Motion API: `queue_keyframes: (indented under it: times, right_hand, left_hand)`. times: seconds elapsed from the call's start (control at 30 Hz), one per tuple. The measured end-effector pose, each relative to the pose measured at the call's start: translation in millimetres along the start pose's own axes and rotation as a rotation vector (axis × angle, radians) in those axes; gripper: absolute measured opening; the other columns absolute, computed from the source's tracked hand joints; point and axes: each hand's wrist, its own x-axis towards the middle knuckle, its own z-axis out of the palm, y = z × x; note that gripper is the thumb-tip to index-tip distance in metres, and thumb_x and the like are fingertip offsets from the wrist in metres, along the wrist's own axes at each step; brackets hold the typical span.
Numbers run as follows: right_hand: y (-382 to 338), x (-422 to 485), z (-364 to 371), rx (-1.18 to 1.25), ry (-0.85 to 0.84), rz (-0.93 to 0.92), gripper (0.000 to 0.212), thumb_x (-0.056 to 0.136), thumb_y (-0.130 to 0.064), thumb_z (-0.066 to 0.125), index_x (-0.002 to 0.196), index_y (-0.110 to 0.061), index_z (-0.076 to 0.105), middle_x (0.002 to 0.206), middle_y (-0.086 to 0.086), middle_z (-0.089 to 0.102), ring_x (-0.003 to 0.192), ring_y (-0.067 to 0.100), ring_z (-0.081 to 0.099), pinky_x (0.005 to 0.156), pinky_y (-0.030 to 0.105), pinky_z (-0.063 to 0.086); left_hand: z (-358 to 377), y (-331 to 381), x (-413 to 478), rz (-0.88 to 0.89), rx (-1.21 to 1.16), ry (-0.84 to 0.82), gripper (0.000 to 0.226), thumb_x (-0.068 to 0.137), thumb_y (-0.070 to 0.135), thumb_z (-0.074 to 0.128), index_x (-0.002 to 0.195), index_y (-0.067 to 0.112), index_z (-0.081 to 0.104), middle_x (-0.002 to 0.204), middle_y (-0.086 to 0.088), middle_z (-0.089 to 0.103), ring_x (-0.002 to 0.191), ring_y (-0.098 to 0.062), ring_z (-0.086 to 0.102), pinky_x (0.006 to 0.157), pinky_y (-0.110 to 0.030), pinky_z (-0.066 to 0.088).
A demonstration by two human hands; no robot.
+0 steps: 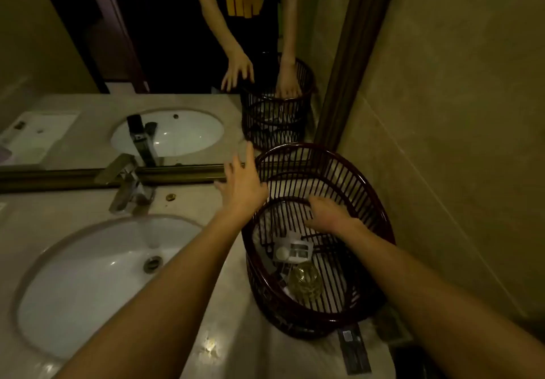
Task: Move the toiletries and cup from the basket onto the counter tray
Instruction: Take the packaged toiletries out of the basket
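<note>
A dark red slatted basket (365,201) stands on the counter at the right, next to the wall. Inside it lie a clear glass cup (305,281) on its side and white toiletry packets (292,250). My left hand (240,185) hovers open, fingers spread, just left of the basket's rim. My right hand (327,214) reaches down inside the basket, fingers pointing left above the packets; whether it grips anything is hidden. No tray is plainly in view.
A white oval sink (88,278) with a chrome tap (126,183) fills the left of the counter. A mirror behind reflects the basket and both arms. A dark flat packet (352,346) lies on the counter in front of the basket. The tiled wall is close on the right.
</note>
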Motion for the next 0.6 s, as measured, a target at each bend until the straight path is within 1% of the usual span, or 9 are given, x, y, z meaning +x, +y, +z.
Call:
queue_keyframes:
  times: [0.07, 0.1, 0.13, 0.17, 0.2, 0.27, 0.33, 0.5, 0.6]
  right_hand:
    - [3.0, 7.1, 7.0, 0.028, -0.091, 0.040, 0.063, 0.088, -0.040, 0.067, 0.143, -0.019, 0.045, 0.144, 0.010, 0.052, 0.132, 0.032, 0.051, 0.110, 0.054, 0.043]
    - [4.8, 11.1, 12.6, 0.034, -0.143, 0.057, 0.064, 0.088, -0.039, 0.068, 0.143, -0.017, 0.046, 0.145, 0.011, 0.052, 0.132, 0.032, 0.051, 0.111, 0.050, 0.044]
    - [6.2, 12.0, 16.7, 0.020, -0.205, 0.083, 0.063, 0.088, -0.036, 0.070, 0.143, -0.014, 0.048, 0.145, 0.012, 0.053, 0.131, 0.032, 0.053, 0.110, 0.046, 0.046]
    - [7.0, 16.5, 22.5, -0.002, -0.258, 0.101, 0.059, 0.089, -0.032, 0.071, 0.141, -0.011, 0.050, 0.143, 0.013, 0.054, 0.128, 0.031, 0.055, 0.108, 0.043, 0.048]
    - [7.3, 19.0, 27.1, -0.024, -0.303, 0.122, 0.054, 0.090, -0.029, 0.071, 0.137, -0.010, 0.053, 0.141, 0.013, 0.056, 0.125, 0.030, 0.057, 0.103, 0.039, 0.051]
    - [8.2, 24.2, 37.4, -0.049, -0.364, 0.152, 0.046, 0.090, -0.028, 0.071, 0.130, -0.009, 0.057, 0.135, 0.012, 0.059, 0.117, 0.028, 0.061, 0.094, 0.036, 0.054]
    - [9.0, 30.3, 48.7, -0.056, -0.394, 0.173, 0.048, 0.088, -0.029, 0.074, 0.128, -0.009, 0.058, 0.133, 0.012, 0.059, 0.115, 0.028, 0.061, 0.092, 0.035, 0.055]
    - [5.5, 36.5, 62.6, -0.041, -0.409, 0.171, 0.060, 0.084, -0.033, 0.080, 0.133, -0.009, 0.055, 0.136, 0.012, 0.058, 0.121, 0.029, 0.059, 0.098, 0.038, 0.054]
    - [3.7, 37.7, 67.2, -0.033, -0.393, 0.148, 0.059, 0.084, -0.031, 0.080, 0.134, -0.011, 0.053, 0.136, 0.011, 0.057, 0.122, 0.029, 0.057, 0.100, 0.039, 0.052]
  left_hand:
    - [5.3, -5.5, 1.5, -0.078, -0.152, -0.066, 0.090, 0.092, 0.021, 0.062, 0.157, 0.029, 0.002, 0.160, -0.018, 0.018, 0.144, -0.040, 0.025, 0.109, -0.063, 0.032]
    - [9.8, -10.0, 1.2, -0.094, -0.225, -0.090, 0.087, 0.092, 0.015, 0.060, 0.157, 0.028, 0.005, 0.155, -0.019, 0.030, 0.137, -0.040, 0.037, 0.106, -0.058, 0.039]
    - [13.2, -14.3, 1.8, -0.091, -0.291, -0.102, 0.082, 0.092, 0.011, 0.058, 0.156, 0.027, 0.010, 0.145, -0.019, 0.044, 0.126, -0.038, 0.049, 0.101, -0.053, 0.046]
    - [13.9, -16.5, 2.1, -0.084, -0.341, -0.107, 0.076, 0.093, 0.011, 0.056, 0.155, 0.027, 0.015, 0.135, -0.018, 0.054, 0.116, -0.035, 0.057, 0.095, -0.051, 0.051]
    - [13.5, -17.2, 1.6, -0.079, -0.379, -0.113, 0.071, 0.093, 0.012, 0.055, 0.153, 0.028, 0.020, 0.126, -0.015, 0.060, 0.109, -0.034, 0.061, 0.092, -0.050, 0.054]
    - [12.4, -17.9, 3.5, -0.066, -0.412, -0.110, 0.062, 0.093, 0.017, 0.055, 0.148, 0.029, 0.027, 0.118, -0.013, 0.063, 0.102, -0.032, 0.064, 0.087, -0.050, 0.056]
    - [12.2, -18.1, 3.3, -0.060, -0.413, -0.114, 0.059, 0.092, 0.021, 0.054, 0.145, 0.029, 0.031, 0.114, -0.012, 0.064, 0.100, -0.031, 0.064, 0.087, -0.051, 0.056]
    - [12.7, -17.5, 2.2, -0.047, -0.424, -0.104, 0.060, 0.090, 0.018, 0.053, 0.144, 0.032, 0.031, 0.109, -0.011, 0.064, 0.093, -0.029, 0.065, 0.083, -0.049, 0.058]
    - [16.8, -18.8, 4.0, -0.057, -0.377, -0.081, 0.064, 0.091, 0.008, 0.052, 0.146, 0.031, 0.029, 0.104, -0.010, 0.063, 0.086, -0.027, 0.065, 0.078, -0.047, 0.059]
